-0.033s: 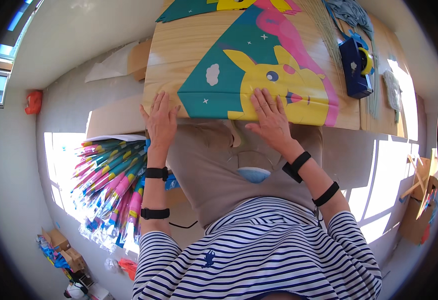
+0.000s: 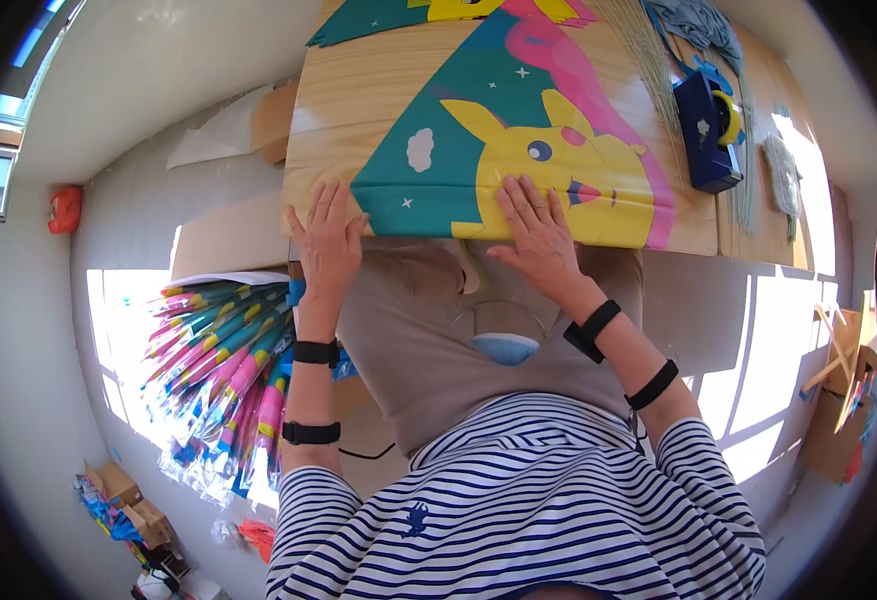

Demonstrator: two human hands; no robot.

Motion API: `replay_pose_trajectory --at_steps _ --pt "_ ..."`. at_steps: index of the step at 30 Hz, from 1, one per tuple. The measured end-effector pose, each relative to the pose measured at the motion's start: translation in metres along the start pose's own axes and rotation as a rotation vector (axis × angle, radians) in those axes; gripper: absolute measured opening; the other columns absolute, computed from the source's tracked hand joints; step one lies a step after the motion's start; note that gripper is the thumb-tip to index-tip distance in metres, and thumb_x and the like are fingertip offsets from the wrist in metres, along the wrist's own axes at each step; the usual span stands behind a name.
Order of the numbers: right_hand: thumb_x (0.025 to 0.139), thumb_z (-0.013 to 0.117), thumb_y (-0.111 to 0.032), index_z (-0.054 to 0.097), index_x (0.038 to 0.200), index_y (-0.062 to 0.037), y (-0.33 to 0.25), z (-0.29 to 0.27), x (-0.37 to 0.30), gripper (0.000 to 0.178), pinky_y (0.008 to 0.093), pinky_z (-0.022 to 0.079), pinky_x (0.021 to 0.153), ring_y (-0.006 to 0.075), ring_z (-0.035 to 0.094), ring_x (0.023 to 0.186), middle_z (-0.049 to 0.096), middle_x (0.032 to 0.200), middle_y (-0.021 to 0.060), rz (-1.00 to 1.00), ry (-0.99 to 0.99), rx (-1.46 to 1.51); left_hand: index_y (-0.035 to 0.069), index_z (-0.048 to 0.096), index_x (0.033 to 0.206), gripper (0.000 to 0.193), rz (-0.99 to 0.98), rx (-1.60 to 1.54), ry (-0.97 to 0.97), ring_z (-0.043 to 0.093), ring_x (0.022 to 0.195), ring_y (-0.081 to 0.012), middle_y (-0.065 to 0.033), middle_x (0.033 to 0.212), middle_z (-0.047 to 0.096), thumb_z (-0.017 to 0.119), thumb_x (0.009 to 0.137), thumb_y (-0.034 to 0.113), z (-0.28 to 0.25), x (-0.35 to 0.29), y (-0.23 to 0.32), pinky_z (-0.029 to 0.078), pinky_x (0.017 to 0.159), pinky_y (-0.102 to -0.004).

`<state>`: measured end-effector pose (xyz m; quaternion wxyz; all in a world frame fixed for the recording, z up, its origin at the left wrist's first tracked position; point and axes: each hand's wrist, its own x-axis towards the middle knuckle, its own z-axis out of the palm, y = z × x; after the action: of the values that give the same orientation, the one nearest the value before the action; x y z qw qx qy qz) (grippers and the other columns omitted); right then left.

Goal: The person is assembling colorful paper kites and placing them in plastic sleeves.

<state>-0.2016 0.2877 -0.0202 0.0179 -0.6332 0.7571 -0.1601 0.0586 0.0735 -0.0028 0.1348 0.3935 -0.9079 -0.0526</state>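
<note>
A triangular printed kite sheet (image 2: 428,205) in teal, pink and yellow, with a cartoon animal's face, lies on the wooden table (image 2: 343,120). A crease runs along its near edge. My right hand (image 2: 540,232) rests flat on the yellow face by the front edge, fingers stretched out. My left hand (image 2: 328,243) lies open on the table's front edge, beside the sheet's left corner. Its thumb is close to that corner; whether it touches I cannot tell. Neither hand grips anything.
A second printed sheet (image 2: 378,18) lies at the far edge. On the right are a blue tape dispenser (image 2: 706,140) with yellow tape, thin rods (image 2: 651,70) and a grey-blue cloth (image 2: 696,22). Many wrapped, rolled colourful bundles (image 2: 228,370) are heaped at my left, below table height.
My left hand has shifted slightly right, closer to the sheet's left corner. The right hand stays flat on the yellow face. The whole view has drifted a little.
</note>
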Motion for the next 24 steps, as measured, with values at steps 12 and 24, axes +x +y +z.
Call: replay_pose_trajectory --at_steps 12,24 --pt "0.091 0.065 -0.052 0.041 0.155 -0.0038 -0.003 0.005 -0.012 0.083 0.0555 0.020 0.125 0.0318 0.028 0.155 0.036 0.164 0.0127 -0.012 0.035 0.040 0.004 0.051 0.148 0.059 0.319 -0.177 -0.130 0.036 0.151 -0.0289 -0.0103 0.160 0.043 0.068 0.093 0.017 0.018 -0.014 0.108 0.020 0.123 -0.0585" --pt "0.095 0.058 -0.057 0.042 0.153 0.0008 -0.018 0.015 -0.010 0.083 0.0596 0.015 0.124 0.0317 0.028 0.154 0.036 0.163 0.0174 0.005 0.090 0.070 0.008 0.049 0.150 0.061 0.342 -0.090 -0.211 0.035 0.152 -0.0250 -0.0067 0.162 0.042 0.069 0.094 0.020 0.028 -0.010 0.117 0.018 0.124 -0.0579"
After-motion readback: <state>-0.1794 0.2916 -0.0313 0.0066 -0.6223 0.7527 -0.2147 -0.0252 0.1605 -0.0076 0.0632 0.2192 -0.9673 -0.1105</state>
